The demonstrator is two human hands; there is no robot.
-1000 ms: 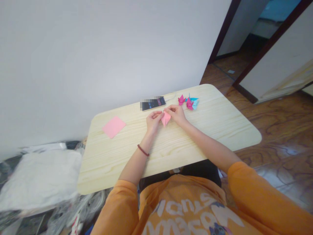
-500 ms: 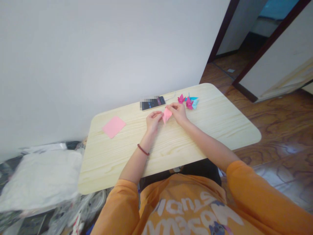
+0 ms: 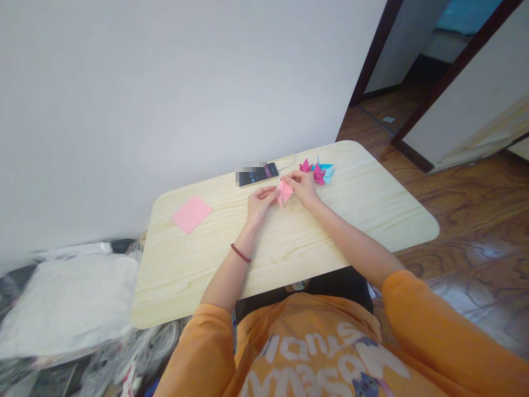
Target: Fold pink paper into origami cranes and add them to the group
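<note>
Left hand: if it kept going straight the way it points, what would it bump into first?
The folded pink paper comes first. The left hand points toward it, and its fingertips seem to touch it already. Just past the paper is the right hand, though depth is hard to judge from above.

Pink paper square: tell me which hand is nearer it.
Left. The left hand sits right of the pink paper square, not touching it; the right hand lies farther right.
</note>
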